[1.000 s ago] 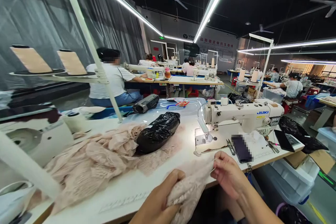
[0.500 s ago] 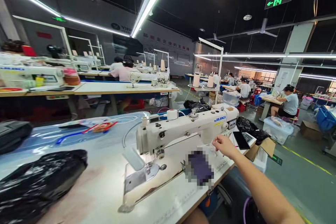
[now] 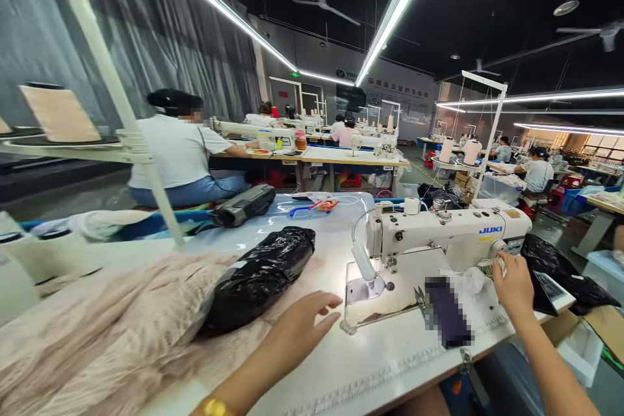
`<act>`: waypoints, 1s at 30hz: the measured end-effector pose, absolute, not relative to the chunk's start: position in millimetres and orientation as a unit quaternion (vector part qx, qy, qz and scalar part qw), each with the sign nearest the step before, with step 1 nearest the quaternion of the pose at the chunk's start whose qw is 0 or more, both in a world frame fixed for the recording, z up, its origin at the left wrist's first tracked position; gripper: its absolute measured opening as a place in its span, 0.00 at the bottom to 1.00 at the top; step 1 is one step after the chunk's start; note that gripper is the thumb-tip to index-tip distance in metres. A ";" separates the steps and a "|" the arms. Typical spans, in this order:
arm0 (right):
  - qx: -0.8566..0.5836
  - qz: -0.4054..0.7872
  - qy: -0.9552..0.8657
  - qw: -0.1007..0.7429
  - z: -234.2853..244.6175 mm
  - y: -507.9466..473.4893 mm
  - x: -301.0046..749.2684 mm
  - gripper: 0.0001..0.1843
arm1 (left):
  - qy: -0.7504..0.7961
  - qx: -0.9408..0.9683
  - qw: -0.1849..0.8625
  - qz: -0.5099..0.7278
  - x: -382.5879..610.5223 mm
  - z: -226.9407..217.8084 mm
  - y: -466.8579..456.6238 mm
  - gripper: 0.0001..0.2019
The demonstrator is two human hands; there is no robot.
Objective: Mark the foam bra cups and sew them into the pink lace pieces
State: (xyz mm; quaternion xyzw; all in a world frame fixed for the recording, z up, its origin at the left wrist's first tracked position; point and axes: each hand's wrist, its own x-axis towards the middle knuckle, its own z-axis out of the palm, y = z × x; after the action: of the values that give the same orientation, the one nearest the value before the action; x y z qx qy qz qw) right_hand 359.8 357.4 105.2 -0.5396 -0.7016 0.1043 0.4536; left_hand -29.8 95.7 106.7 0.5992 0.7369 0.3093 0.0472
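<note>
My left hand (image 3: 309, 315) hovers over the white table, its thumb and fingers apart with nothing between them. It is between a black plastic bag (image 3: 260, 279) and the bed of a white sewing machine (image 3: 433, 234). My right hand (image 3: 517, 283) is at the machine's right end, its fingers closed on a bundle of pale cord (image 3: 485, 266); the fingers partly hide it. Crumpled white material (image 3: 470, 281) lies just left of that hand. A blurred-out dark purple item (image 3: 448, 315) and small scissors (image 3: 420, 299) lie in front of the machine.
Pale lacy fabric (image 3: 121, 325) is heaped at the left. Behind the black bag lies a dark grey case (image 3: 246, 205). A dark tablet-like device (image 3: 542, 296) sits at the table's right end. A thread-stand pole (image 3: 110, 91) rises at the left, near a seated person (image 3: 170, 149).
The view has swung left, bringing in the fabric heap and a seated person. My left hand has come into view over the table. My right hand now closes on the cord beside the machine.
</note>
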 end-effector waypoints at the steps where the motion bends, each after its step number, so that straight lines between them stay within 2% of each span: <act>1: -0.512 0.114 -0.719 0.455 102.3 347.5 351.9 0.17 | 0.737 0.600 0.061 0.304 -21.7 106.5 109.8 0.16; 4: -0.408 0.181 -0.796 0.410 89.4 307.0 305.0 0.16 | 0.729 0.612 0.057 0.300 -7.0 105.6 142.1 0.14; 7: -0.338 0.229 -0.844 0.348 74.1 270.0 237.3 0.10 | 0.713 0.634 0.042 0.296 -2.5 103.0 155.7 0.16; 12: -0.376 0.236 -0.845 0.299 55.3 252.8 149.1 0.10 | 0.682 0.663 0.026 0.307 -7.1 94.9 159.0 0.19; 14: -0.391 0.242 -0.839 0.291 51.4 254.9 134.0 0.05 | 0.668 0.673 0.020 0.317 -11.0 90.4 158.5 0.20; 19: -0.335 0.290 -0.850 0.286 53.9 249.6 146.0 0.13 | 0.605 0.712 0.019 0.356 -15.8 75.4 153.5 0.18; 25: -0.229 0.380 -0.859 0.256 64.6 218.0 212.5 0.07 | 0.480 0.778 0.133 0.384 -6.2 68.8 140.2 0.14; 27: -0.197 0.420 -0.852 0.242 67.1 209.3 230.4 0.09 | 0.457 0.793 0.167 0.367 -0.9 69.8 136.2 0.14; 29: -0.216 0.398 -0.857 0.247 69.6 206.7 240.9 0.09 | 0.449 0.806 0.177 0.343 5.2 68.6 133.4 0.14; 30: -0.254 0.345 -0.868 0.253 70.5 208.3 243.2 0.06 | 0.456 0.804 0.172 0.341 8.4 66.5 132.5 0.14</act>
State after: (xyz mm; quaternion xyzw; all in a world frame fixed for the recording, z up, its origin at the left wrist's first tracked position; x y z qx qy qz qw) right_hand 243.2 208.3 70.5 -0.2537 -0.8676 0.3447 0.2533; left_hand 8.4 132.5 66.5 0.8036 0.4564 0.3410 0.1725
